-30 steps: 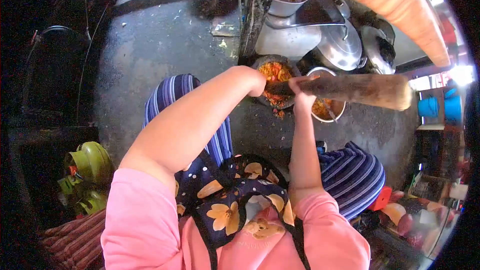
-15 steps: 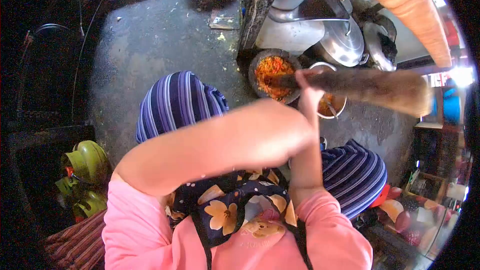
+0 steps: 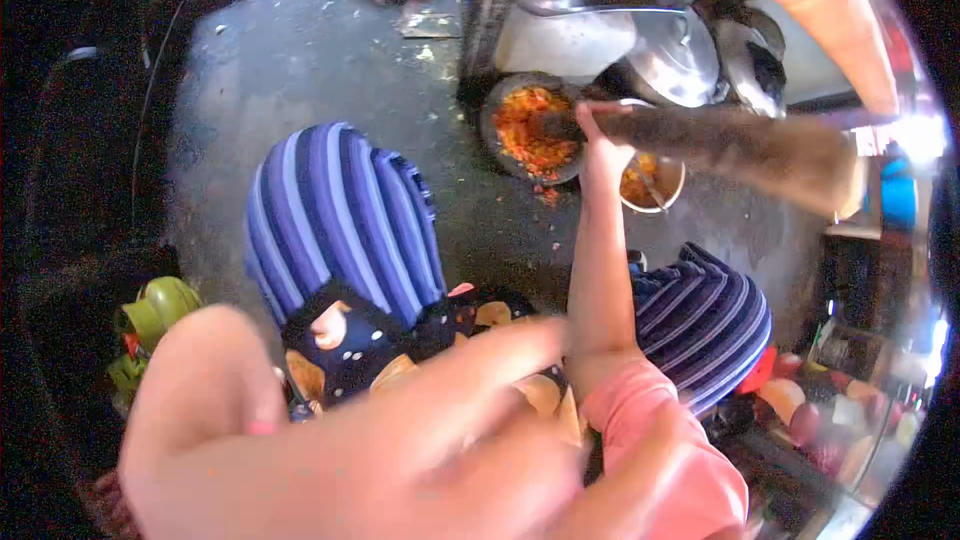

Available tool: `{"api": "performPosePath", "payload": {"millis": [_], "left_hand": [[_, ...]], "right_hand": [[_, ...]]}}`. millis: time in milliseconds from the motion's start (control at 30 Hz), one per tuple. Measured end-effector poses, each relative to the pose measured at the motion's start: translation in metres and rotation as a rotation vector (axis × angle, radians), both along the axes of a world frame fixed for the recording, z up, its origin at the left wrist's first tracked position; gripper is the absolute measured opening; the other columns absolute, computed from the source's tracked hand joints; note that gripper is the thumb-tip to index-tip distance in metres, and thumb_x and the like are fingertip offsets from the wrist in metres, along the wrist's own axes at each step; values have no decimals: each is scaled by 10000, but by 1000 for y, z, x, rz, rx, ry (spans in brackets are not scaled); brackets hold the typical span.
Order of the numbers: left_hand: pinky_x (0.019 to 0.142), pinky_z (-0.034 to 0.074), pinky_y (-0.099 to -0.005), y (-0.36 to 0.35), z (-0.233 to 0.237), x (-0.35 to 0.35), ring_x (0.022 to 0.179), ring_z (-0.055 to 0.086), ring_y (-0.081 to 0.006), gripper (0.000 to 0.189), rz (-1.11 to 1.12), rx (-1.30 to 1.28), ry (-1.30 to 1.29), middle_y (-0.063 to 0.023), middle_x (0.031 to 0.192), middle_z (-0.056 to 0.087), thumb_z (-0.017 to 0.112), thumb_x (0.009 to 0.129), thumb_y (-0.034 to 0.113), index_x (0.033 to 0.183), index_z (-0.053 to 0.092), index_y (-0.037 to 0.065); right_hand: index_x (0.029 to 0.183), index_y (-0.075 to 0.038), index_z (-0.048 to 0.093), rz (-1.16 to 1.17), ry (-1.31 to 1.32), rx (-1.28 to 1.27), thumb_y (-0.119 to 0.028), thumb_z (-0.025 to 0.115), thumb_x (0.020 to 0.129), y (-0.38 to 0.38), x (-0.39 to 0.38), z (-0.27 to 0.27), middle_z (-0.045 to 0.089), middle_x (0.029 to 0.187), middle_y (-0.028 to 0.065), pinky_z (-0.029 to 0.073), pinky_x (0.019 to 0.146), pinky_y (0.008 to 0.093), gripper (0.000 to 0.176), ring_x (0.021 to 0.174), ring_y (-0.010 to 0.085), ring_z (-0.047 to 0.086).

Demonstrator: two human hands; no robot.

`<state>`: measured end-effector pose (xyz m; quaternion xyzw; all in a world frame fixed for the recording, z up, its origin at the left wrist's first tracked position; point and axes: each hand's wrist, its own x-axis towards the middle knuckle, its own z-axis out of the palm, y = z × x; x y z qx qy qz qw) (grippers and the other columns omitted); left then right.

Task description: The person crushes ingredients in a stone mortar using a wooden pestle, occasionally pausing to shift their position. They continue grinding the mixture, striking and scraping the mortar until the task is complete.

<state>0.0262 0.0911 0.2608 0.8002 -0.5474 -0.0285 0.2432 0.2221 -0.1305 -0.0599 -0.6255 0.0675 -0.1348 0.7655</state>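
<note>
My right hand (image 3: 606, 148) is wrapped around a long wooden pestle (image 3: 740, 155), which leans right. Its lower end rests in the orange-red chunky mash (image 3: 525, 140) inside a dark stone mortar (image 3: 492, 152). My left hand (image 3: 440, 440) is close to the camera and blurred, with its fingers apart and nothing visible in it. Beside the mortar, partly behind the pestle, is a white-rimmed bowl (image 3: 681, 190) of orange food with a spoon in it. A few red bits lie on the floor below the mortar.
A large metal lid (image 3: 680, 65) and other pots stand behind the mortar by a dark post (image 3: 487, 20). A green gas cylinder (image 3: 160, 310) is at left. My knees in striped cloth (image 3: 340, 200) flank the work. Blurred items crowd the right edge.
My left arm has swung back from near the right forearm, and the left hand is now up close to the camera. The right hand still grips the pestle in the mortar.
</note>
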Motion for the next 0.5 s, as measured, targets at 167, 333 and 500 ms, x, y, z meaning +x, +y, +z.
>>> {"api": "performPosePath", "payload": {"millis": [167,333,500], "left_hand": [[771,450,-353,-13,-5,-21,737,610,-174,220,86,-182,8,-48,905,644,612,748,269,908,659,125],[761,457,-345,-8,-38,-9,734,614,-174,223,292,-169,27,-60,913,649,602,759,271,909,660,117],[752,465,-337,15,-68,-7,731,618,-174,227,467,72,98,-73,921,654,592,771,273,911,661,109]], "right_hand": [[775,-44,590,-11,-189,-166,18,761,599,4,-3,121,590,751,32,437,732,299,253,723,165,543],[798,-53,595,66,-153,-280,45,729,632,5,23,-13,597,837,31,442,772,309,234,772,154,542],[854,-26,576,93,-145,-50,89,711,656,13,12,35,591,846,51,446,814,313,266,797,168,552]]}}
